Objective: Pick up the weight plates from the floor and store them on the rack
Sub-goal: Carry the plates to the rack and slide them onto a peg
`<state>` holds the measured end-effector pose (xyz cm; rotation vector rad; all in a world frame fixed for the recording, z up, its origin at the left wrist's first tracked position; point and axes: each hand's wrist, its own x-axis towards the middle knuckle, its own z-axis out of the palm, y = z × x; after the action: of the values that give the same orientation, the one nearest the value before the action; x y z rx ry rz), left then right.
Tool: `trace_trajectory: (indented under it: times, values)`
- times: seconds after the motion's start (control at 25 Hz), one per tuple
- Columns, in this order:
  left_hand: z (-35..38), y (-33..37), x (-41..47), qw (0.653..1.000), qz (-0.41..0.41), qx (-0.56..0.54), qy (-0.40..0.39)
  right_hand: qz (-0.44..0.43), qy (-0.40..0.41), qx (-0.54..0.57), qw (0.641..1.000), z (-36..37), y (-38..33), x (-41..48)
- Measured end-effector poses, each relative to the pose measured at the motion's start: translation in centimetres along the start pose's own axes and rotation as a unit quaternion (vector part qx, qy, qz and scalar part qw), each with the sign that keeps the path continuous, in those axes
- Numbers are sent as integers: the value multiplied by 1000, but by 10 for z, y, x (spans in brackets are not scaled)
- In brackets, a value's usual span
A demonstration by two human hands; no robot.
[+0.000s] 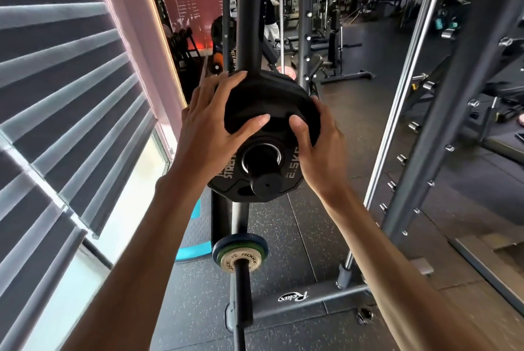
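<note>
— Hands on the plate, both of them. See the small black rubber-coated weight plate [269,112]? The left hand [215,129] is wrapped over its upper left edge, fingers spread along the rim and thumb pressed flat on the face. The right hand [317,146] clasps the right edge, thumb on the face too.

— So it's off the floor?

— Well off it. It sits up at the black steel rack upright [246,10], leaning tilted against a second black plate marked 2.5 KG [292,169] that's already threaded on the short black storage peg [263,177]. The peg's capped end pokes out toward us through that plate's steel-ringed hole.

— Is the held one on the peg as well?

— Can't tell; the thumbs and the angle hide its centre. It overlaps the top of the marked plate, touching it.

— And lower down?

— Another peg near the floor — a thin black bar [241,288] carrying a stack of small change plates, blue, green and a cream one lettered ROGUE [241,260]. Beneath is dark speckled rubber flooring [283,237], and the grey rack base beam [312,299] runs across it. Grey slatted window blinds [56,95] fill the left side.
</note>
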<state>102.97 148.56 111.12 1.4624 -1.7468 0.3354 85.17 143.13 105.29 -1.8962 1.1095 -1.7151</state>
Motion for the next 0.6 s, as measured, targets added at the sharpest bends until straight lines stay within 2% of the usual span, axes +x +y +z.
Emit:
trace_trajectory:
  times: [0.16, 0.28, 0.4, 0.48, 0.6]
  values:
    - [-1, 5, 1, 999, 0, 36, -19, 15, -39, -20, 999, -5, -4, -1]
    - [-2, 35, 15, 995, 52, 68, 47, 26, -53, -44, 997, -17, -14, 2]
    - [7, 77, 29, 992, 82, -47, 80, -5, -47, -62, 997, -48, -28, 8]
    - [30, 109, 32, 988, 80, -126, 39, -8, -65, -80, 995, -80, -27, 7]
    - [95, 168, 28, 973, 49, -217, -57, 38, -102, -154, 982, -147, -2, -2]
